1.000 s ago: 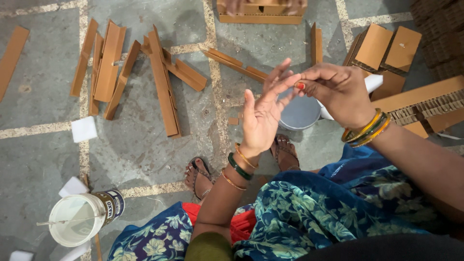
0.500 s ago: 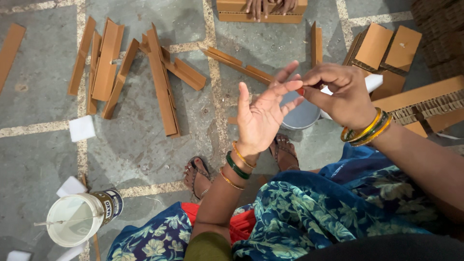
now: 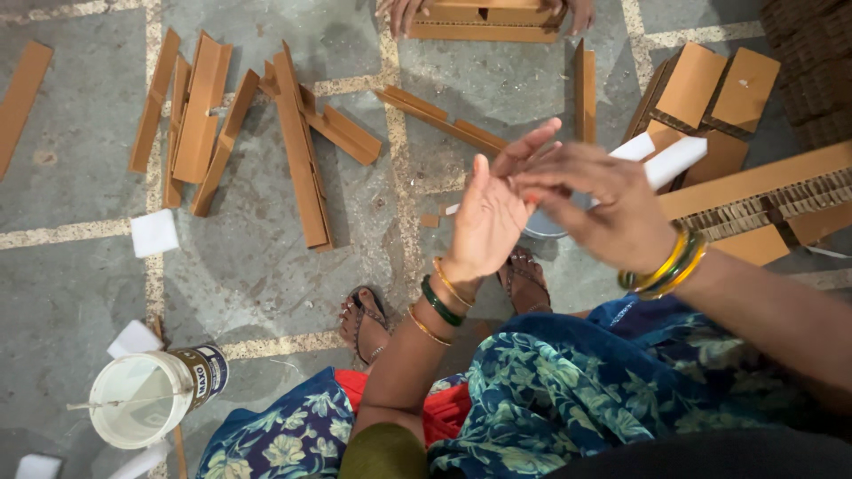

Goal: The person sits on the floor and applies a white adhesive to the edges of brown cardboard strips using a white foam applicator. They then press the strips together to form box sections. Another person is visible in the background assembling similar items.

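My left hand [image 3: 491,220] is raised upright with its palm open and fingers spread, holding nothing. My right hand [image 3: 605,206], blurred by motion, lies against the left hand's fingers, and its own fingers reach across them; I see nothing in it. Both wrists wear bangles. Just behind the hands, a round grey-white container [image 3: 540,227] sits on the floor, mostly hidden. White foam pieces [image 3: 674,160] poke out from behind my right hand.
Brown cardboard strips [image 3: 300,151] lie scattered on the stone floor. An open white bucket [image 3: 146,397] with a stick stands lower left, beside white foam squares [image 3: 154,232]. Folded cardboard boxes [image 3: 710,93] and a long corrugated piece [image 3: 763,188] lie right. Another person's hands hold a cardboard frame [image 3: 484,19].
My right hand has slid from pinching at the left fingertips to lying across the left fingers, now blurred. The left hand has stayed raised and tilted slightly.
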